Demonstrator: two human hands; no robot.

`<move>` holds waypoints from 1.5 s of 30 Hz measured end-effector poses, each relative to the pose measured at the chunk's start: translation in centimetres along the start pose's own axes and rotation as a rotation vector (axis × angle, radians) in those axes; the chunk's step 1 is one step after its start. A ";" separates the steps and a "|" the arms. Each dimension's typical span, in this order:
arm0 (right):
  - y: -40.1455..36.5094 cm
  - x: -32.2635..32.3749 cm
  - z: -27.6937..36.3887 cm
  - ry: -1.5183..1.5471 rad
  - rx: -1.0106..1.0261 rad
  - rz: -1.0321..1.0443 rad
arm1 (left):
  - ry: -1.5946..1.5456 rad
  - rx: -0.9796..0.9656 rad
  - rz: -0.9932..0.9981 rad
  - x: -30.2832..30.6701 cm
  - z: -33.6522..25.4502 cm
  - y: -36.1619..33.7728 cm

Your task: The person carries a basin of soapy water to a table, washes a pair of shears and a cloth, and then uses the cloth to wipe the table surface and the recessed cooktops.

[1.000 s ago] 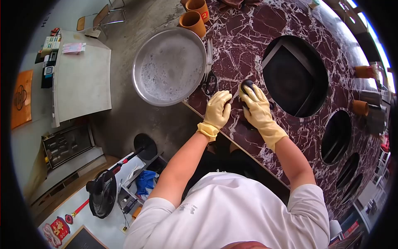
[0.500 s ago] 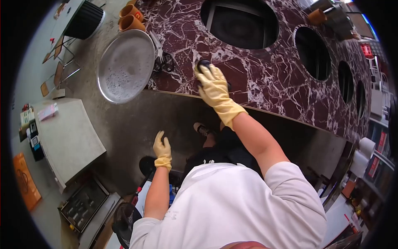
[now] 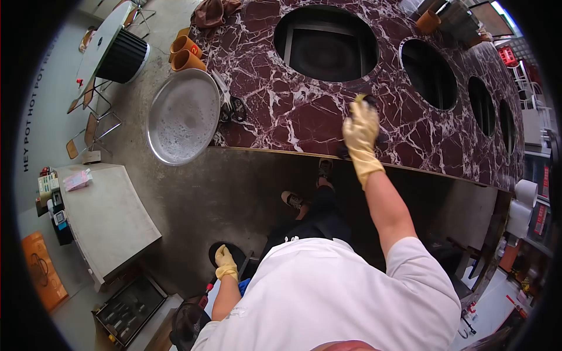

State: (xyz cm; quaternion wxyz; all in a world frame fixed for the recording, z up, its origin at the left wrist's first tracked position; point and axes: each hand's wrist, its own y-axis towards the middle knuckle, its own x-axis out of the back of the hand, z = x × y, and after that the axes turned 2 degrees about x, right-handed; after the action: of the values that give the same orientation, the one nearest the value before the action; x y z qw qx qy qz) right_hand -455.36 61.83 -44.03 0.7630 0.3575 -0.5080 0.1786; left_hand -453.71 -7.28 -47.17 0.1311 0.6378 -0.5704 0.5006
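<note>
My right hand [image 3: 362, 130], in a yellow rubber glove, presses a dark cloth [image 3: 370, 100] flat against the dark red marbled countertop [image 3: 310, 120]. Most of the cloth is hidden under the palm, and motion smears it a little. Low at my side hangs my left hand [image 3: 225, 262], also gloved in yellow, its fingers loosely curled with nothing visible in them. Left of the right hand, scissors [image 3: 235, 110] with black handles lie on the counter. A round metal tray [image 3: 184, 111] with suds on it sits at the counter's left end.
Large round openings, such as the nearest opening [image 3: 328, 50], are cut into the counter. Brown cylindrical cups [image 3: 187, 59] stand past the tray, near a brown cloth [image 3: 215, 13]. A grey-topped cabinet [image 3: 111, 216] is to the left, and a black stool [image 3: 227, 253] is beside my left hand.
My right hand has slid rightward along the counter with the dark cloth. My left hand has dropped back toward my body, its fingers more curled. The view has shifted slightly.
</note>
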 end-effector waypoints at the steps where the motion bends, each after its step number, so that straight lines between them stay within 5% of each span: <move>1: 1.1 -1.0 5.3 0.101 0.104 0.046 | -0.048 0.005 0.041 -0.5 -1.6 0.0; 4: 3.6 -5.6 16.8 0.338 0.401 0.143 | -0.086 -0.029 0.093 -2.4 -6.3 0.9; 7: 5.4 -7.1 15.6 0.532 0.500 0.187 | -0.100 -0.201 0.141 -3.5 -11.2 1.8; 10: 8.6 -4.7 4.1 0.274 0.288 -0.028 | -0.177 -0.237 0.149 -4.3 -15.6 1.2; 15: 10.0 -1.4 -15.3 -0.009 0.050 0.101 | -0.104 -0.220 0.115 -7.1 -16.6 0.5; 17: 9.2 -1.2 -19.0 -0.053 -0.066 0.100 | -0.322 -0.179 0.097 -9.1 -17.5 -0.6; 20: 8.7 -3.2 -16.7 -0.023 -0.103 -0.025 | -0.344 -0.322 0.174 -10.9 -26.2 -4.1; 25: 10.8 -1.3 -2.5 0.289 0.299 0.179 | -0.441 -0.417 0.167 -13.8 -36.8 -6.0; 29: 11.8 -5.5 7.9 0.518 0.518 0.165 | -0.411 -0.411 0.125 -13.2 -39.4 -7.7; 34: 21.3 -12.4 17.4 0.524 0.732 0.157 | -0.209 -0.789 0.067 -15.3 -44.8 -4.5; 37: 29.8 -18.1 20.9 0.473 0.678 0.042 | -0.124 -0.967 0.081 -19.3 -51.4 -0.9; 41: 44.1 -26.8 17.3 0.237 0.495 -0.173 | 0.182 -1.032 -0.068 -24.1 -56.1 3.5; 45: 54.9 -26.7 1.1 -0.021 0.131 -0.011 | 0.299 -1.021 -0.059 -24.4 -56.3 3.9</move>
State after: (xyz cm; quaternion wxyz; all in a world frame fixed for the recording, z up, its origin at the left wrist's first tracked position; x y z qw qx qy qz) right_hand -502.20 100.77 -47.87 0.7338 0.4112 -0.5011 0.2033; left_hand -480.91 47.58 -41.86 0.5187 0.4304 -0.6983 0.2409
